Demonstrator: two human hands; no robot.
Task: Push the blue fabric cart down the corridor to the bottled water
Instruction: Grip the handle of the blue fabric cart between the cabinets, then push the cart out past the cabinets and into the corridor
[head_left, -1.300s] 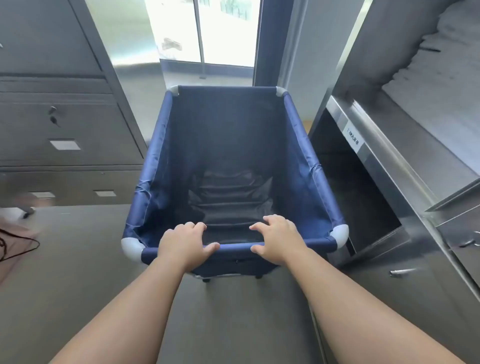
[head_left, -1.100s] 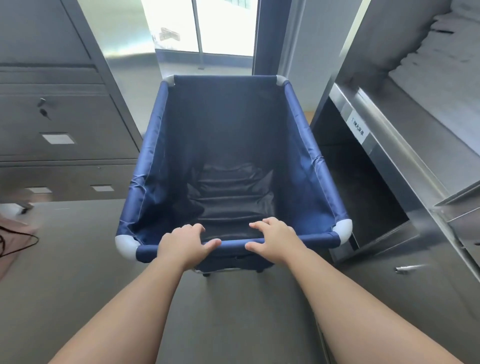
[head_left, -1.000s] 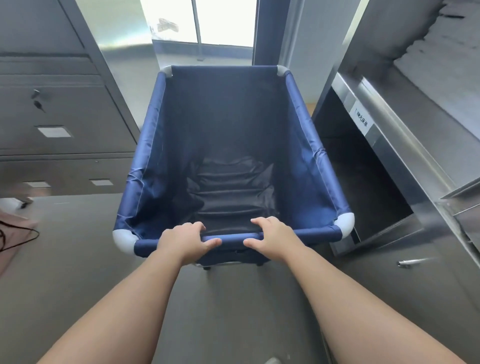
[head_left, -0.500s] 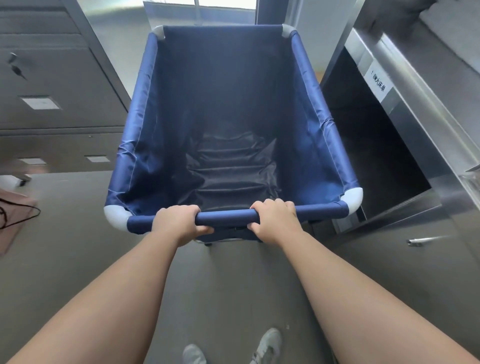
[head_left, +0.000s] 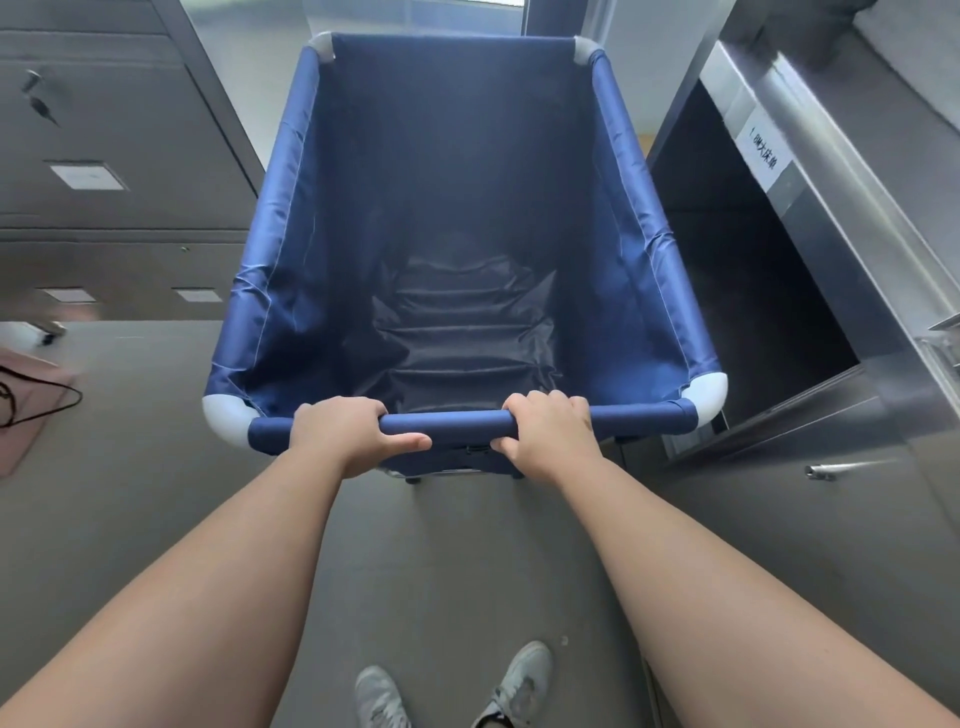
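The blue fabric cart (head_left: 291, 208) fills the middle of the view, its deep bag holding nothing and its corners capped in white. My left hand (head_left: 343, 434) is wrapped around the near top rail (head_left: 452, 423), left of centre. My right hand (head_left: 550, 431) grips the same rail right of centre, fingers curled over the top. No bottled water is in view.
Grey metal drawer cabinets (head_left: 114, 171) stand close on the left. A stainless steel shelving unit (head_left: 831, 208) with a labelled edge runs along the right, almost touching the cart. A black cable on a pink mat (head_left: 31, 405) lies at left. My shoes (head_left: 447, 691) show below.
My fingers went from resting loosely on the rail to curling tight around it. The view tilted down, the cart fills more of the frame, and my shoes came into view.
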